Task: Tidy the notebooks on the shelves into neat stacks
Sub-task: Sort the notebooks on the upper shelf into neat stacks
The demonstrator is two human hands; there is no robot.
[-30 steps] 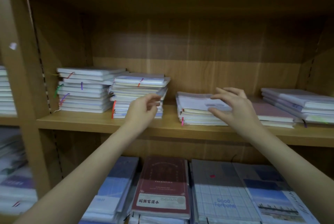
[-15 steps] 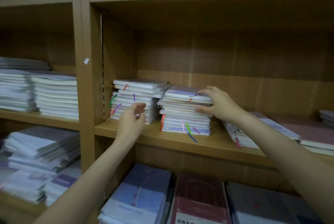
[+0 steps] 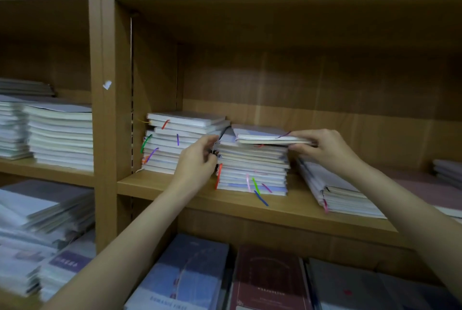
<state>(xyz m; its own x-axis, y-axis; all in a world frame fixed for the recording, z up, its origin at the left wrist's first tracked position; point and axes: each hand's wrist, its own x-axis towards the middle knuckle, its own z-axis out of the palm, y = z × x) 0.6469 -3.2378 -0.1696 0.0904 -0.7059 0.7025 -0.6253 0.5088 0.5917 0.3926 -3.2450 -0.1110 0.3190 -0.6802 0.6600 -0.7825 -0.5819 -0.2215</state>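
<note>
Risk: the top notebook point(image 3: 268, 134) juts right of the middle stack point(image 3: 252, 169) and is lifted at that end; if the right hand point(image 3: 327, 149) pulls or pushes it unevenly, the loose books beneath could slide and fan out toward the slumped pile point(image 3: 335, 189) leaning just beside it. Ribbon markers point(image 3: 255, 186) hang over the shelf point(image 3: 250, 206) edge and could snag. The left stack point(image 3: 175, 142) is ragged and touches the middle one, so a shove may shift both. Right hand's fingers point(image 3: 303, 134) pinch the top notebook's right edge, thumb under, fingers above. Left hand point(image 3: 197, 162) sits at the seam between the two stacks, fingers point(image 3: 208, 139) curled at the middle stack's left corner; whether they grip a book, cannot tell.
</note>
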